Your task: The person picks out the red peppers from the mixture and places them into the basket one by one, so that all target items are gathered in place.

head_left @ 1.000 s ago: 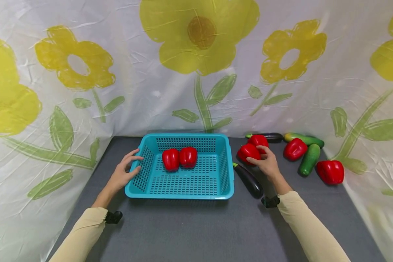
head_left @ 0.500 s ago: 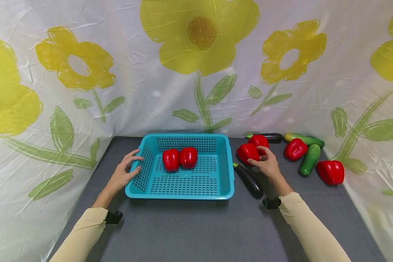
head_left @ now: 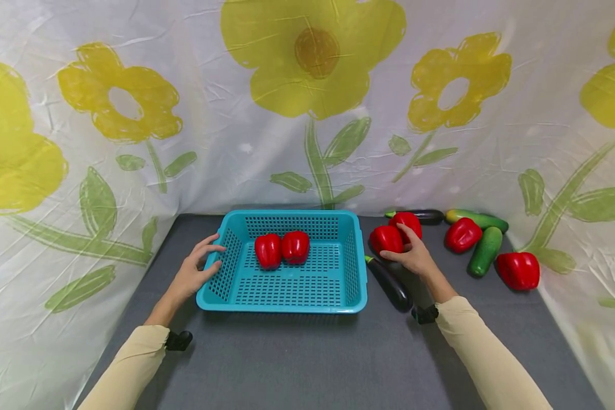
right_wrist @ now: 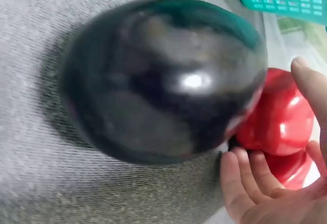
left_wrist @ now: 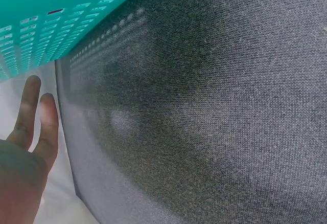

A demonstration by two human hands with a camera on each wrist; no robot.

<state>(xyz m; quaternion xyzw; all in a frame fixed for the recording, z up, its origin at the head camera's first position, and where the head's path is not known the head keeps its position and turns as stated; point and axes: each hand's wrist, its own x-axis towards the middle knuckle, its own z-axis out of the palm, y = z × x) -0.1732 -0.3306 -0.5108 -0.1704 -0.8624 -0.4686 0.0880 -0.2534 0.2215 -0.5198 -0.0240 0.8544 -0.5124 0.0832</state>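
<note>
We see 2 straight fingers of the left hand [left_wrist: 23, 165], pointing up toward the slotted turquoise basket [left_wrist: 66, 1]. Grey woven tabletop [left_wrist: 250, 106] fills most of our view, shadowed near the basket, with white material [left_wrist: 60, 201] lower left.

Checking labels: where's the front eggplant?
In the head view, the front eggplant lies just right of the blue basket; in the right wrist view, it's left of two red peppers.

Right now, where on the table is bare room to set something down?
Bare: the gray tabletop in front of the turquoise basket, between the sleeves; also the basket floor nearer the person, before its red bell peppers. Crowded: right of the basket, with eggplants, more bell peppers, cucumbers and the right hand.
</note>
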